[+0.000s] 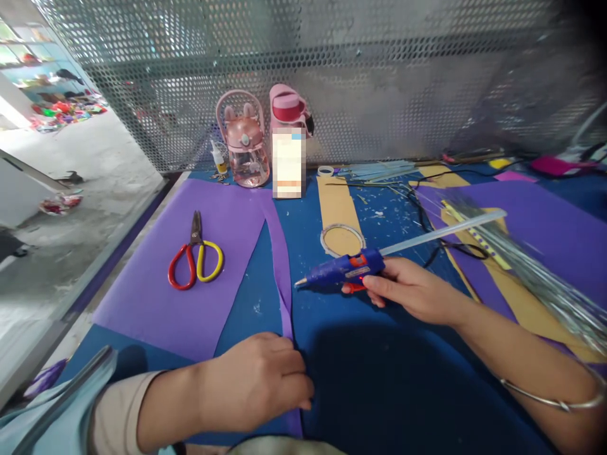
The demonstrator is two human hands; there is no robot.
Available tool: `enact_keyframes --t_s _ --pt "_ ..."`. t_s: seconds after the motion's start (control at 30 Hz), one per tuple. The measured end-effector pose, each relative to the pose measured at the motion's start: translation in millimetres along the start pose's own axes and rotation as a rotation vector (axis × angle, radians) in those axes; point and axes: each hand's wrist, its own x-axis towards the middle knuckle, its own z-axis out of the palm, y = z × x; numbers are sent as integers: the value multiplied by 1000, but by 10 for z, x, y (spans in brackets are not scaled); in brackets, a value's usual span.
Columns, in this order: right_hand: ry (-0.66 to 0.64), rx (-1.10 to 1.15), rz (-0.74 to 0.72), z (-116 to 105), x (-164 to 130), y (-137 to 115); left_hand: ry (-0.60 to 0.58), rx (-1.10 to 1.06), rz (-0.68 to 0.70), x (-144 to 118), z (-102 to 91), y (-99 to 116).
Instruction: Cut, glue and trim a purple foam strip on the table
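My right hand [412, 287] grips a blue hot glue gun [341, 268] with a long clear glue stick [441, 232] out of its back; its nozzle points left toward a purple paper strip [279, 253]. At the near side of the table, my left hand [265, 382] is closed over the lower part of that strip, which runs out above and below it. Its fingertips are partly hidden. To the left, scissors [195, 253] with one red and one yellow handle lie on a large purple sheet [142, 253].
A pink bottle [249, 164], a second pink bottle [286, 104] and a blurred upright panel [288, 164] stand against the perforated metal wall [355, 82]. Beyond the glue gun are a tape ring [329, 232] and tan card [337, 202]. Wire stems [535, 272] lie at right, near a black cord [422, 208].
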Motion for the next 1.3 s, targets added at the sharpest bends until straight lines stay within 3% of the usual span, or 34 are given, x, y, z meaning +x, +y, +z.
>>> enact_keyframes --t_s 0.23,0.5,0.57,0.7,0.83,1.0,1.3 --pt "-91 -155 -28 96 8 58 -9 -76 30 35 16 -43" --pt "-67 -248 -111 130 22 37 -4 -157 -19 -29 72 -76" --pt "-77 -286 -128 121 25 47 8 -114 -72 -53 61 -58" --pt "-71 -344 -168 109 13 67 140 62 -256 -84 18 -34" --pt "-50 -314 -209 115 5 64 229 133 -337 -65 27 -81" --pt "-11 -318 -219 129 22 38 205 180 -448 -23 53 -124" --pt "37 -306 -271 164 45 59 194 244 -457 -20 18 -103"
